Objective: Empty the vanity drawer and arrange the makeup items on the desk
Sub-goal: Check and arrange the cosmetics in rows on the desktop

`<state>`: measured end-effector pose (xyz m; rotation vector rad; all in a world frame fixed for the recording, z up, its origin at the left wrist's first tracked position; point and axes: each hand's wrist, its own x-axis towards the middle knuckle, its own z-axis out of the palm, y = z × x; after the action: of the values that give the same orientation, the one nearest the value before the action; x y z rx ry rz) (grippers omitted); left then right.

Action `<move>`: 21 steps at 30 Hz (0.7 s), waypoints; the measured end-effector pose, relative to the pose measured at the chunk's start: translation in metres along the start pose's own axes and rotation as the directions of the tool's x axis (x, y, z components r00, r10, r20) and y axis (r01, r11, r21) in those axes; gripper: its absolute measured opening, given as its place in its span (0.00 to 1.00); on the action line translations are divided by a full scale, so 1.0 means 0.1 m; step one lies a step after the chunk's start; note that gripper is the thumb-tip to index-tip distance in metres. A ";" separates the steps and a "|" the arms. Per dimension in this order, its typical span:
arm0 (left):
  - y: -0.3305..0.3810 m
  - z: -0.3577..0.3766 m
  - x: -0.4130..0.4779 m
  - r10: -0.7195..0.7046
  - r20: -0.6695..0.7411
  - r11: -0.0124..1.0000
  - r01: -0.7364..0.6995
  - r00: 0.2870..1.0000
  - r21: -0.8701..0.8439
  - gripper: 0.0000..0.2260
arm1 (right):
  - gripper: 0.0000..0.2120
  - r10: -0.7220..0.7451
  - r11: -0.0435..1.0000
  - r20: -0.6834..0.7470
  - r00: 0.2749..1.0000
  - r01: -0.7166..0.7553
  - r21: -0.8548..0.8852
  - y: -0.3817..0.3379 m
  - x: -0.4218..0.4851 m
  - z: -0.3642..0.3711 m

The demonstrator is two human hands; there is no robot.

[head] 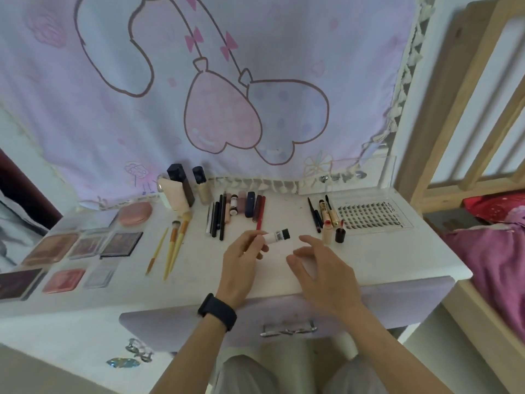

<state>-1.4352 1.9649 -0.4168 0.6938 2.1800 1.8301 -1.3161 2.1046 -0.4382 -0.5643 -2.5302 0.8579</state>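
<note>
One tube [277, 237], label illegible, in left hand [241, 261]

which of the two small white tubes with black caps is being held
The nearer white tube, pinched in the left hand; the other white tube lies untouched among the pencils farther back.

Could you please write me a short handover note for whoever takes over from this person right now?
Left hand pinches a white tube with a black cap above the desk; right hand is open beside it, holding nothing.
Already laid out: palettes on the left, brushes, a row of pencils, bottles at the back, lash tray on the right.
Left to do: set the tube down with its kind. The inside of the drawer is hidden, so check it is empty.
</note>
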 end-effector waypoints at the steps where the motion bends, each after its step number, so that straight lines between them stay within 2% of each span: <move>1: -0.01 0.01 -0.04 0.005 0.029 1.000 -0.005 1.000 0.007 0.09 | 0.22 0.011 1.000 0.013 1.000 -0.011 0.006 0.00 0.01 -0.01; 3: -0.03 0.04 -0.08 0.021 0.067 0.999 -0.024 0.998 0.035 0.09 | 0.21 0.002 1.000 0.018 1.000 -0.001 -0.022 0.00 0.03 -0.02; 5: -0.07 0.07 -0.10 0.031 0.097 0.995 -0.040 0.995 0.090 0.10 | 0.29 -0.039 0.999 -0.013 0.999 0.038 -0.039 0.00 0.04 -0.04; 7: -0.09 0.09 -0.12 0.044 0.124 0.980 -0.067 0.991 0.189 0.12 | 0.30 -0.027 1.000 -0.030 0.999 0.026 -0.008 -0.01 0.05 -0.03; 11: -0.09 0.14 -0.14 0.111 0.155 0.894 -0.167 0.982 0.416 0.14 | 0.27 0.025 0.999 -0.005 1.000 -0.025 -0.021 -0.02 0.09 -0.01; 14: -0.10 0.22 -0.14 0.146 0.150 0.805 -0.206 0.978 0.556 0.20 | 0.24 0.021 0.999 -0.002 1.000 -0.021 -0.032 -0.04 0.09 0.00; 21: -0.12 0.25 -0.09 0.079 0.068 0.778 -0.105 0.995 0.620 0.25 | 0.15 -0.097 0.994 0.004 0.995 0.097 -0.059 0.00 0.00 0.00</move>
<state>-1.4191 1.9813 -0.4351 0.9542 2.7816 1.0707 -1.3161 2.1046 -0.4389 -0.4546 -2.5678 0.7508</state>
